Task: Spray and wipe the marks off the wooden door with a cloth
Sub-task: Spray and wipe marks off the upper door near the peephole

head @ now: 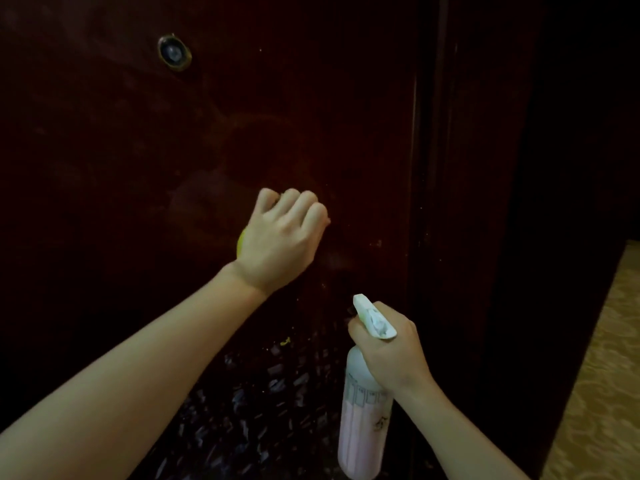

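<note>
Below the peephole (174, 52): dark wooden door (138, 168), smeared.
Left hand (282, 237): fingers curled against the door face, below and right of the peephole, gripping the cloth.
Cloth (241, 243): yellow, only an edge visible beside the palm.
Right hand (389, 344): lower right of the peephole, wrapped around the spray bottle (363, 410) neck; nozzle toward the door.

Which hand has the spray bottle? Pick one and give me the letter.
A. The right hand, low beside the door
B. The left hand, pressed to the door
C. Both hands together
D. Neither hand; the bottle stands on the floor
A: the right hand grips the neck of the spray bottle low beside the door, while the left hand is up against the door with a bit of yellow cloth showing under it.
</note>
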A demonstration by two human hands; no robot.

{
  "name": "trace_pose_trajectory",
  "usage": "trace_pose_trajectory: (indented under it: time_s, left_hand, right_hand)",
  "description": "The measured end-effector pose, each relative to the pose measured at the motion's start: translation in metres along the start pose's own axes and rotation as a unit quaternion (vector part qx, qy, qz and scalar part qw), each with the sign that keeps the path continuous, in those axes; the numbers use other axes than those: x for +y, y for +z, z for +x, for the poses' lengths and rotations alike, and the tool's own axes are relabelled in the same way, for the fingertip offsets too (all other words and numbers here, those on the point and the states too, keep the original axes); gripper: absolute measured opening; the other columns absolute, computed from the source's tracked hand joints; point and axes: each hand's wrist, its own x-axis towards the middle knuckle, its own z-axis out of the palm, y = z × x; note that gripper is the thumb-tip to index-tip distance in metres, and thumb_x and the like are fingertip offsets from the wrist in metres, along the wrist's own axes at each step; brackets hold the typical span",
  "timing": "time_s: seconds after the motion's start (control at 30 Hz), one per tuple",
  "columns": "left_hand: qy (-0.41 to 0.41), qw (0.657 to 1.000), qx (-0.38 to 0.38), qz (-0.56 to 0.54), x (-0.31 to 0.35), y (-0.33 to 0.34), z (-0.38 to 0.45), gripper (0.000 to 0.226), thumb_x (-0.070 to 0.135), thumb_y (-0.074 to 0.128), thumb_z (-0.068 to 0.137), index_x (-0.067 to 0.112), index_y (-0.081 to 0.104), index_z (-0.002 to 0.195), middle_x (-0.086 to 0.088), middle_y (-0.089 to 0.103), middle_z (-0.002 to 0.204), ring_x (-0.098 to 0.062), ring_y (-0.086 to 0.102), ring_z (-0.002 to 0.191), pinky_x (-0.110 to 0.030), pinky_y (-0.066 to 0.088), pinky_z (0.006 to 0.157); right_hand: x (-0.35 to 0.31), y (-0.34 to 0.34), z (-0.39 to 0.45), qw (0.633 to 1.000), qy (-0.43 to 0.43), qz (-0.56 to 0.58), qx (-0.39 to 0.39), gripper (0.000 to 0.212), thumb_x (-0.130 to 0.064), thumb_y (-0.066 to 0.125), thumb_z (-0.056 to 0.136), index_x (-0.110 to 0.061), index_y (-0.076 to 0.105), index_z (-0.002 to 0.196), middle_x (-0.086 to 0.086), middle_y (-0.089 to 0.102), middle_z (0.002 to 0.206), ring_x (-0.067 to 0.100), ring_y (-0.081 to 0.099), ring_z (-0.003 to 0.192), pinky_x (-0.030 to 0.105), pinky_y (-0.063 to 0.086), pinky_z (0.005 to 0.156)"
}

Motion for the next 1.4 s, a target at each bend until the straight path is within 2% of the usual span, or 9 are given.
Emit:
trace_pose_trajectory:
  time_s: [0.17,0.37,0.47,0.63,0.73,0.9,1.03,1.2,1.4]
  left_hand:
    - [0.153,0.983,-0.084,-0.049,0.044,0.015,-0.037,0.015,0.009,0.047,0.092,0.015,0.053,0.080,-0.004,0.051,0.076,-0.024,0.048,0.068,-0.039,0.035,0.064]
    - [0.281,0.940,-0.181,-0.072,0.051,0.016,-0.087,0.016,0.015,0.045,0.094,0.015,0.060,0.091,0.001,0.055,0.083,-0.019,0.052,0.073,-0.033,0.038,0.069]
    - [0.239,0.956,-0.150,-0.084,0.045,0.015,-0.075,0.011,0.011,0.049,0.092,0.014,0.058,0.085,-0.001,0.054,0.080,-0.020,0.052,0.070,-0.035,0.039,0.067]
    - [0.066,0.996,-0.033,-0.057,0.034,0.018,0.008,0.011,0.014,0.057,0.093,0.013,0.054,0.083,-0.004,0.055,0.079,-0.023,0.050,0.069,-0.039,0.034,0.067]
    - [0.015,0.999,-0.015,-0.037,0.041,0.023,0.052,0.011,0.013,0.053,0.095,0.012,0.056,0.084,-0.003,0.057,0.081,-0.023,0.053,0.071,-0.038,0.035,0.068]
    - [0.182,0.975,-0.113,-0.058,0.074,0.034,0.021,0.011,0.012,0.048,0.089,0.014,0.059,0.088,-0.003,0.057,0.083,-0.022,0.053,0.075,-0.037,0.038,0.072]
    - [0.209,0.962,-0.156,-0.077,0.079,0.031,-0.027,0.018,0.011,0.043,0.092,0.016,0.058,0.082,0.000,0.055,0.078,-0.019,0.051,0.070,-0.034,0.039,0.068]
    - [0.093,0.985,-0.118,-0.084,0.067,0.018,-0.044,0.012,0.010,0.060,0.089,0.013,0.056,0.078,-0.001,0.054,0.075,-0.020,0.049,0.064,-0.035,0.035,0.064]
    - [-0.183,0.971,-0.069,-0.138,0.052,-0.020,-0.058,0.017,0.017,0.056,0.094,0.010,0.057,0.078,0.002,0.054,0.072,-0.015,0.048,0.061,-0.032,0.033,0.062]
  right_hand:
    - [0.001,-0.011,0.010,0.998,-0.008,0.039,0.051,0.033,-0.009,0.067,0.081,-0.020,0.047,0.058,-0.011,0.046,0.051,0.003,0.041,0.047,0.018,0.036,0.045]
    - [-0.001,-0.027,0.020,0.996,-0.032,-0.036,0.072,0.046,-0.009,0.065,0.082,-0.024,0.035,0.050,-0.010,0.040,0.045,0.004,0.034,0.042,0.021,0.030,0.042]
    - [-0.003,-0.033,0.021,0.998,-0.010,0.015,0.065,0.044,-0.007,0.065,0.081,-0.022,0.036,0.051,-0.010,0.039,0.049,0.008,0.036,0.047,0.022,0.032,0.044]
    - [-0.007,-0.032,0.017,0.999,-0.028,0.016,0.026,0.024,-0.009,0.067,0.083,0.000,0.051,0.067,-0.002,0.047,0.056,0.009,0.042,0.051,0.024,0.037,0.048]
    - [-0.002,-0.030,0.014,0.999,-0.028,0.005,0.025,0.035,-0.007,0.066,0.085,-0.011,0.043,0.058,-0.008,0.042,0.051,0.008,0.037,0.047,0.024,0.033,0.045]
    - [0.009,-0.032,0.012,0.999,0.004,-0.009,0.043,0.043,-0.008,0.065,0.082,-0.026,0.040,0.051,-0.009,0.040,0.048,0.007,0.034,0.046,0.032,0.032,0.046]
    - [0.018,-0.030,-0.002,0.997,0.013,-0.075,0.011,0.028,-0.022,0.061,0.078,-0.030,0.046,0.056,-0.009,0.044,0.049,0.007,0.037,0.046,0.035,0.036,0.047]
    - [0.021,-0.023,-0.012,0.998,0.031,-0.045,0.001,0.032,-0.022,0.063,0.079,-0.024,0.041,0.056,-0.009,0.042,0.051,0.006,0.037,0.048,0.031,0.035,0.048]
    - [0.016,-0.007,-0.014,0.999,0.003,-0.034,-0.008,0.040,-0.013,0.065,0.083,-0.025,0.041,0.053,-0.011,0.041,0.048,0.005,0.036,0.045,0.025,0.033,0.045]
